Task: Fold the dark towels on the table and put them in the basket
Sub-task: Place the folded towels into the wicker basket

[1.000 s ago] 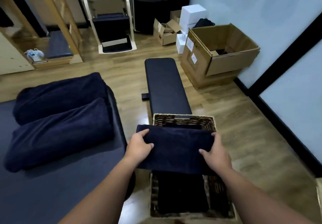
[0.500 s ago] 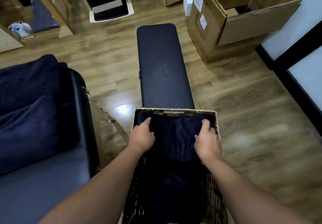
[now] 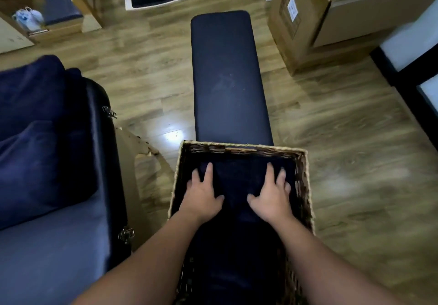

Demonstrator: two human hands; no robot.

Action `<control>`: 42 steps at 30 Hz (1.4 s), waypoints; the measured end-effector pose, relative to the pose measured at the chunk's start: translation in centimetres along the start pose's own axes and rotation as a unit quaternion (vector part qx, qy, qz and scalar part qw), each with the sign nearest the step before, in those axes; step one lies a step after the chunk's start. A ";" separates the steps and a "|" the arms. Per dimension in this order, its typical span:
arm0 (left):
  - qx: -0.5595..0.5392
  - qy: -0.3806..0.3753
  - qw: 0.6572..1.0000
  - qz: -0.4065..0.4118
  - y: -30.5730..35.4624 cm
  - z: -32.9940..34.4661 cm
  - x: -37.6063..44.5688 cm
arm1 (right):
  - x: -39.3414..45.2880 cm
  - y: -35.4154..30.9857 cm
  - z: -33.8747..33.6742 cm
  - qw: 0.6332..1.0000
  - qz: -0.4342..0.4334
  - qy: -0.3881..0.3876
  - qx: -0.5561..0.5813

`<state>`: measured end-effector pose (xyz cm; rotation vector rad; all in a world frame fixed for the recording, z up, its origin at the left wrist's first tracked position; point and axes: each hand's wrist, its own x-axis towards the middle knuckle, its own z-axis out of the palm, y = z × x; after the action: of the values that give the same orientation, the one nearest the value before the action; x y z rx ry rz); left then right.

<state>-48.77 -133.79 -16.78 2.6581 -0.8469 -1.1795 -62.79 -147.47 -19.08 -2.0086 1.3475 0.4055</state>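
Two plush navy towels [image 3: 35, 124] lay on the padded table [image 3: 54, 257] at left. In the woven wicker basket [image 3: 305, 186], the left hand [image 3: 201, 195] and right hand [image 3: 272, 195] pressed flat, fingers spread, on a folded dark towel [image 3: 237, 181]. The cardboard box [image 3: 308, 20] labels were unreadable.

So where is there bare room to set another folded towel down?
Bare: the black bench beyond the basket, and the grey table nearer than the towels. Crowded: the basket's far end, under both hands.
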 end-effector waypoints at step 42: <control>-0.113 0.157 0.957 -0.217 -37.9 -26.4 -15.3 | -17.3 -41.6 8.5 0.970 -0.210 -0.054 -0.106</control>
<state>-21.37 -97.03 -0.53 2.7988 -0.0724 -0.8160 -31.53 -119.82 -0.06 -2.3390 0.8068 0.4662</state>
